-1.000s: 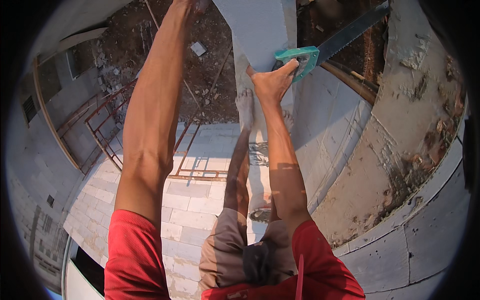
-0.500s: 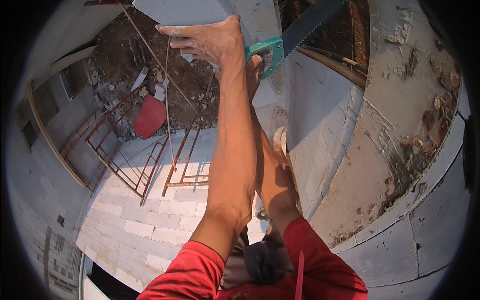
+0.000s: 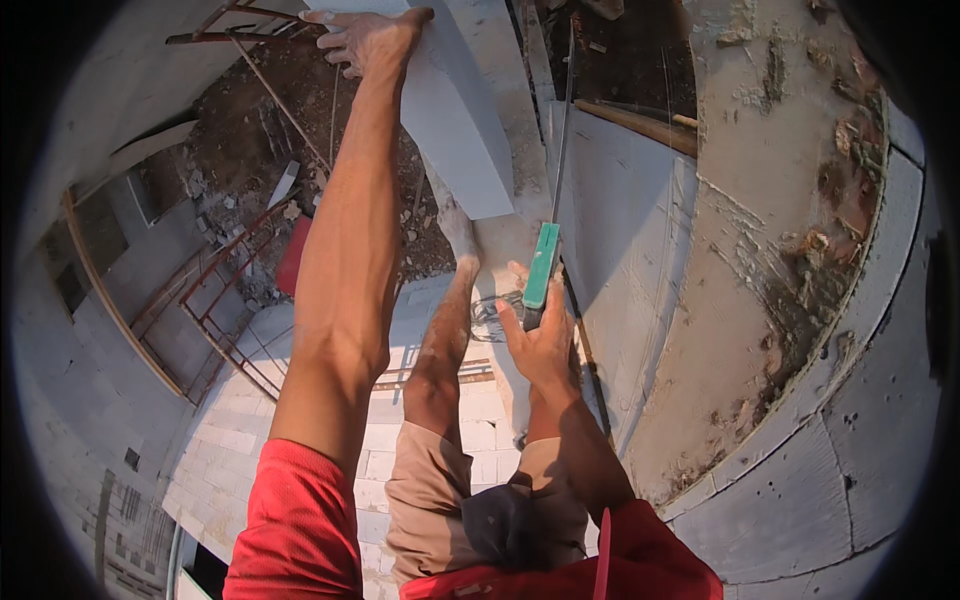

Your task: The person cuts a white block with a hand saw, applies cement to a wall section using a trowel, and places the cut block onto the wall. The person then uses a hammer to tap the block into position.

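My left hand [image 3: 375,40] reaches far forward, its fingers spread beside the left edge of a long pale grey block [image 3: 455,120]; the thumb side touches the block's edge. The block lies lengthwise ahead of me. Low in front of my body, to the right of the block's near end, my right hand [image 3: 542,335] is wrapped around the handle of a handsaw [image 3: 541,265]. Its green handle is seen edge-on, and the thin blade points forward, apart from the block. My bare foot [image 3: 457,228] is close beside the block's near left side.
A rusty metal scaffold frame [image 3: 235,325] and a red piece [image 3: 293,258] lie below left, near rubble and dirt [image 3: 270,130]. A wooden plank [image 3: 640,128] and a plastered ledge [image 3: 760,260] lie to the right. Coiled wire [image 3: 492,318] is near my right hand.
My right hand has drawn the saw back toward my body and turned it edge-on. My left hand has moved forward and left, and more of the block shows.
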{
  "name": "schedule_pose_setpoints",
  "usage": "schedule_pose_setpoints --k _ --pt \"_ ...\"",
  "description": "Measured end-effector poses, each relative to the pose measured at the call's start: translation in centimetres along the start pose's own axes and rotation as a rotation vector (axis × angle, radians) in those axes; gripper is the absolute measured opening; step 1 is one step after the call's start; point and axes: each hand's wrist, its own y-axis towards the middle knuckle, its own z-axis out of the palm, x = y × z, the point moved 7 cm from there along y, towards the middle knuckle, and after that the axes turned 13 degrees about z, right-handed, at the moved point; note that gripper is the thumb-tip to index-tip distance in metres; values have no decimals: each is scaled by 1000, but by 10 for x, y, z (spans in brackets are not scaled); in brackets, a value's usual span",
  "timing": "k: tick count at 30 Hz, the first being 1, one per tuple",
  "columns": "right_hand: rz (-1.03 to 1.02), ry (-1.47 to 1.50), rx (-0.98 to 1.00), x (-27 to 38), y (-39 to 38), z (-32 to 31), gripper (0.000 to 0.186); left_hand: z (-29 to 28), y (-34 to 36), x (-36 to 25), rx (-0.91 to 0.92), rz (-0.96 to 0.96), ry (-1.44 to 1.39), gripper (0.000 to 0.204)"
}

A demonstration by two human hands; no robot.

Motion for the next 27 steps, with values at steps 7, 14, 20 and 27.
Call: schedule_pose_setpoints --k 7,14,20,27 --pt "-15 61 -20 33 15 -92 27 79 95 -3 -279 98 27 109" --pt "133 360 -76 25 19 -110 23 150 97 -12 68 71 121 126" --pt "15 114 -141 2 16 -120 30 220 73 11 360 5 183 142" --pt "125 40 -183 19 -17 -119 34 192 -17 21 314 5 187 149"
